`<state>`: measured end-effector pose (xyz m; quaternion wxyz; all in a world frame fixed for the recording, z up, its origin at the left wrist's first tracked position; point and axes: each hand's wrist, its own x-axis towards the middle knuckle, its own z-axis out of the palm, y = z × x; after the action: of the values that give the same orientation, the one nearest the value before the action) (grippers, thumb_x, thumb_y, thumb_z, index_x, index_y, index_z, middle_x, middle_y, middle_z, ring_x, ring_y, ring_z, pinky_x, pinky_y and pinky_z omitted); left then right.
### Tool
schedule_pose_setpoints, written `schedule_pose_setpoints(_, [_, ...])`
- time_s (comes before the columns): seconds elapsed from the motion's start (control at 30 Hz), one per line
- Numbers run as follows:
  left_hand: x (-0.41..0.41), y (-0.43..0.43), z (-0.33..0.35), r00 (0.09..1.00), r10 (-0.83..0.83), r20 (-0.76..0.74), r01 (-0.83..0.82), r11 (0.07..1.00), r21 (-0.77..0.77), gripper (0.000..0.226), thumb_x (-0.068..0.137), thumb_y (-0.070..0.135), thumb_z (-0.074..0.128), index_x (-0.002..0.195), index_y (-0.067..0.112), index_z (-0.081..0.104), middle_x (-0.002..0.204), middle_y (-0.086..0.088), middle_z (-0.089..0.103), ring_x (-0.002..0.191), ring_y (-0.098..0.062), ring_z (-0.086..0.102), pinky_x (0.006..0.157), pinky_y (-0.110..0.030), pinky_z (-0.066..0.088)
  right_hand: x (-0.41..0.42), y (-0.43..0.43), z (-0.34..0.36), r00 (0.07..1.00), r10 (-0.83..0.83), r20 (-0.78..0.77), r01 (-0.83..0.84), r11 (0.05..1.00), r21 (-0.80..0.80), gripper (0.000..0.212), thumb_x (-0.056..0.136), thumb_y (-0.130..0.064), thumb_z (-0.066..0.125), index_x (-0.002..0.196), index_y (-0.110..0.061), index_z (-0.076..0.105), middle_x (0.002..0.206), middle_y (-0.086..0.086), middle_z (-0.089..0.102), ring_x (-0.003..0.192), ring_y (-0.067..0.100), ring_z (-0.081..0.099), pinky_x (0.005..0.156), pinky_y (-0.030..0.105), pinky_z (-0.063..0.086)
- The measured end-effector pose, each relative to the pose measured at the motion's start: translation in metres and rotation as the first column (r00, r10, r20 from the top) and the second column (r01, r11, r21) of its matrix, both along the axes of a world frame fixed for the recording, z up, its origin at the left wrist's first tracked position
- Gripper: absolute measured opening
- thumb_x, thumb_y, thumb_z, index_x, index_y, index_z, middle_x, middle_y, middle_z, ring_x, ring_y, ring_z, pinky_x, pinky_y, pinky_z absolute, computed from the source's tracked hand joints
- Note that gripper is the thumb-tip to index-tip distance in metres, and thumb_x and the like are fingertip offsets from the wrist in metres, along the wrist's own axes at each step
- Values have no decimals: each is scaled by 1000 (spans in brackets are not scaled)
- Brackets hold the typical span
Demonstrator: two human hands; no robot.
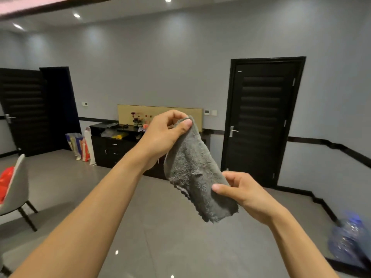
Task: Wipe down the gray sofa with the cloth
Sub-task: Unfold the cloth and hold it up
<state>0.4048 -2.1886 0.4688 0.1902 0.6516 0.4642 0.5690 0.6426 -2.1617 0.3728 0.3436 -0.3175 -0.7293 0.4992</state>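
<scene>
Step in hand: by my reading you are getting the cloth (192, 167) ready, holding it up and stretching it between your hands. No wiping has begun.
Cloth: gray and fluffy, held in mid-air at the centre of the frame above the floor (160, 247). It touches nothing but your two hands.
Left hand (160, 135): raised at the centre of the frame, with the thumb and curled fingers pinching the cloth's top corner.
Right hand (241, 193): lower and further right, with the thumb on the near face and the fingers behind, pinching the cloth near its lower end.
Long axis: a steep diagonal from upper centre down to lower right. The top end points up toward the far wall, and the ragged bottom edge hangs just below your right hand.
Lie of the cloth: it reads as a narrow strip, perhaps doubled lengthwise. I cannot tell how many layers there are.
Sofa: not in view. You face a dark cabinet (112, 145) on the far wall, a dark door (261, 121) to the right, and a gray chair (18, 183) at the left edge.
Next move: it likely calls for turning until the sofa shows, gathering the cloth into one hand as a flat pad, and laying it on the upholstery.
</scene>
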Motion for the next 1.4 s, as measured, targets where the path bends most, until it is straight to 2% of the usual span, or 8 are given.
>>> schedule_pose_setpoints(0.2, [-77, 176, -21, 969, 196, 151, -199, 980, 2, 2, 100, 27, 66, 101, 27, 68, 101, 3, 67, 91, -7, 62, 74, -21, 47, -33, 196, -3, 990, -141, 22, 141, 990, 23, 19, 93, -20, 68, 102, -4, 72, 94, 15, 76, 91, 31, 73, 78, 38, 62])
schedule_pose_setpoints(0.4, [-167, 361, -72, 917, 340, 207, -336, 940, -54, 2, 100, 26, 65, 101, 27, 67, 107, -1, 69, 99, -11, 63, 78, -22, 48, -105, 381, -13, 926, -356, -125, 364, 930, 49, 17, 94, -28, 68, 98, -14, 76, 89, 9, 76, 79, 20, 73, 71, 32, 60])
schedule_pose_setpoints(0.63, [-262, 586, -79, 915, 326, 238, -303, 944, -127, 8, 101, 23, 64, 108, 22, 66, 113, -4, 67, 106, -17, 64, 89, -29, 54, -195, 593, 10, 867, -464, -180, 483, 872, 78, 14, 93, -26, 68, 101, -16, 75, 87, 3, 77, 85, 19, 74, 73, 29, 60])
schedule_pose_setpoints(0.8, [-299, 733, -90, 920, 298, 253, -260, 950, -173, 9, 102, 23, 64, 109, 20, 68, 113, -5, 70, 110, -21, 66, 99, -43, 55, -235, 741, 25, 839, -510, -188, 537, 833, 137, 15, 93, -29, 68, 101, -18, 75, 91, 1, 75, 85, 14, 72, 74, 27, 60])
schedule_pose_setpoints(1.0, [-325, 916, -100, 921, 278, 272, -240, 957, -164, 5, 102, 27, 63, 104, 23, 65, 115, -11, 70, 113, -28, 64, 100, -47, 54, -267, 930, 22, 830, -512, -220, 553, 804, 218, 19, 97, -30, 64, 106, -16, 71, 98, 3, 71, 93, 15, 70, 76, 28, 59])
schedule_pose_setpoints(1.13, [-332, 1034, -87, 915, 277, 292, -246, 959, -140, 5, 102, 26, 62, 105, 22, 64, 118, -8, 68, 111, -23, 65, 93, -40, 56, -276, 1050, 32, 814, -516, -268, 571, 795, 205, 14, 96, -31, 66, 100, -19, 71, 93, 3, 73, 84, 16, 71, 65, 24, 59])
schedule_pose_setpoints(1.27, [-341, 1160, -65, 904, 295, 311, -278, 956, -98, 3, 102, 26, 64, 103, 24, 65, 106, -1, 68, 103, -19, 64, 98, -44, 54, -291, 1175, 46, 784, -534, -317, 597, 788, 149, 15, 95, -29, 69, 99, -14, 71, 91, 9, 75, 77, 23, 73, 59, 27, 59])
schedule_pose_setpoints(1.4, [-342, 1270, -59, 886, 303, 352, -300, 952, -62, 4, 101, 25, 65, 97, 24, 64, 93, 4, 63, 86, -10, 59, 84, -30, 50, -311, 1282, 49, 742, -579, -339, 647, 750, 137, 15, 96, -29, 67, 99, -15, 70, 94, 5, 73, 81, 19, 73, 56, 24, 57])
